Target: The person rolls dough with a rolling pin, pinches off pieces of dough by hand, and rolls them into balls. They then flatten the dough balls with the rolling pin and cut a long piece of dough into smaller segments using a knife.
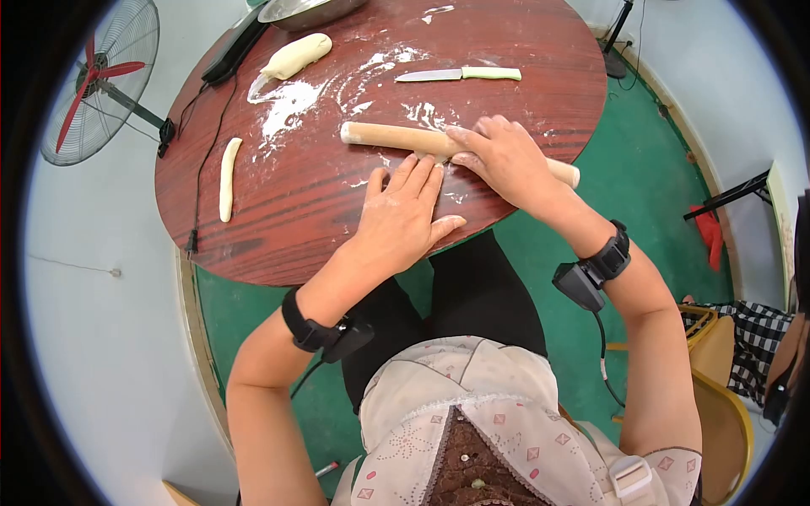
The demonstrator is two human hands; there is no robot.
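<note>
A wooden rolling pin (392, 136) lies across the floured round table, its near end slanting toward the right edge. My right hand (504, 160) is closed over its right half. Just below the pin, my left hand (401, 215) rests with fingers stretched out and thumb apart. Its fingertips are close to the pin, at a small pale patch that may be dough, mostly hidden by my hands. Farther left lies a thin strip of dough (228, 180). A thick dough log (297, 56) sits toward the back beside scattered flour (291, 105).
A knife with a light green handle (492, 73) lies behind the pin. The dark red table (278, 244) carries a metal bowl (308, 10) and a black case (236, 49) at the back, plus a cable at left. A fan (97, 74) stands left; a yellow-framed chair (726, 413) is at right.
</note>
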